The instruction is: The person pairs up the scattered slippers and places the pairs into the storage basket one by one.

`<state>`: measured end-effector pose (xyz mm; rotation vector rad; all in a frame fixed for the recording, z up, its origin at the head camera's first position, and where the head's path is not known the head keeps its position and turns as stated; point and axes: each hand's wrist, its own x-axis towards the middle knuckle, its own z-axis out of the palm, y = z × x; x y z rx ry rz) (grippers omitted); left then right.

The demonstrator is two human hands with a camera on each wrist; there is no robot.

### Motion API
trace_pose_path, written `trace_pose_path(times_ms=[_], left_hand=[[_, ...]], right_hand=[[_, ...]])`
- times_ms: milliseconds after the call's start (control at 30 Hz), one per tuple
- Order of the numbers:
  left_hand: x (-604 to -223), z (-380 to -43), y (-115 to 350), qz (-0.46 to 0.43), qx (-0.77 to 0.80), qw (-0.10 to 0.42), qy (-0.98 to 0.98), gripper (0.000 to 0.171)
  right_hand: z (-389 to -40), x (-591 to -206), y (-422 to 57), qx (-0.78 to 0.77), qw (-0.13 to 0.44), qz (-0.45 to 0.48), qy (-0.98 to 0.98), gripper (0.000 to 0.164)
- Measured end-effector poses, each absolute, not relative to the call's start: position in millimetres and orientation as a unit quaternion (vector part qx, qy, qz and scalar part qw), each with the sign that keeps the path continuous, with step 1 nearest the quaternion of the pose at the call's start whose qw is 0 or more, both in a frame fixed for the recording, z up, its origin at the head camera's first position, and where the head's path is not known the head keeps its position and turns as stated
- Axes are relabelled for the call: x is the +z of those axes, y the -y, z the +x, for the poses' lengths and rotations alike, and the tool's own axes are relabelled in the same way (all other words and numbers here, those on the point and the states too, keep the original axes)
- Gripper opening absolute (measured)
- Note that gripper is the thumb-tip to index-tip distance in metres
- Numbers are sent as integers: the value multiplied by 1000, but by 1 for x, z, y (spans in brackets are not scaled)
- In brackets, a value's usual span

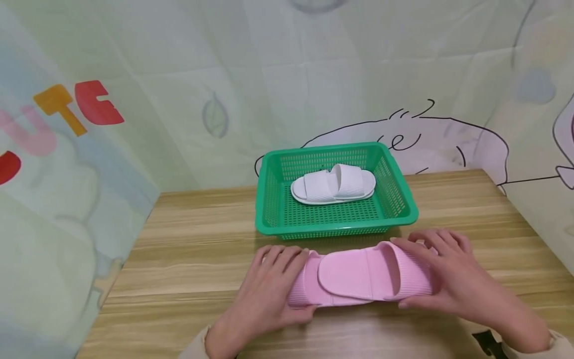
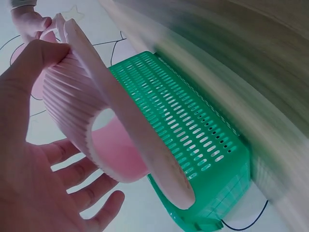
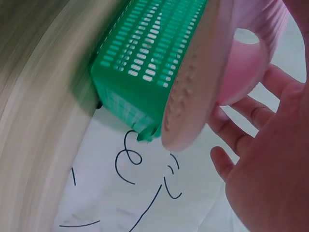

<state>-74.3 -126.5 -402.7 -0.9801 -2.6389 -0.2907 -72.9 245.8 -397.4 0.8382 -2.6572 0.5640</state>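
A pair of pink slippers (image 1: 345, 274), fitted one into the other with heel and toe ends opposed, is held sideways in front of the basket. My left hand (image 1: 266, 291) grips the left end, thumb below and fingers over the ribbed strap. At the other end my right hand (image 1: 457, 274) holds the second ribbed strap the same way. In the left wrist view the edge of a pink sole (image 2: 130, 121) shows above the table. Bumps mark the underside of the pink sole (image 3: 193, 87) in the right wrist view.
Just beyond the slippers a green plastic basket (image 1: 336, 228) stands on the wood-grain table (image 1: 193, 239). Inside it lies a pair of white slippers (image 1: 316, 185), also fitted together. A printed cloth (image 1: 179, 99) hangs behind the table and along both sides.
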Motion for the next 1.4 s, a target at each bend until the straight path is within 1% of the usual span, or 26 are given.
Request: trace_pose_path(times_ms=[133, 333, 633, 867, 967, 1167, 1400], left_hand=[[-401, -74, 125, -346, -103, 154, 920, 91], [-403, -73, 123, -354, -104, 171, 914, 89], [-404, -73, 119, -356, -104, 173, 912, 93], [-402, -72, 115, -360, -105, 179, 910, 93], [-403, -72, 115, -363, -112, 183, 907, 93], [-406, -70, 115, -373, -109, 190, 902, 97], [-406, -67, 114, -385, -107, 187, 898, 98]], right_hand=[[-72, -395, -239, 188, 151, 296, 924, 98], [-72, -393, -229, 186, 167, 309, 918, 98], [-71, -393, -219, 198, 172, 328, 907, 91], [-71, -393, -211, 222, 161, 338, 900, 93], [-71, -394, -209, 231, 160, 344, 896, 91], [-70, -397, -204, 240, 153, 353, 891, 91], [-67, -396, -197, 260, 127, 347, 892, 91]])
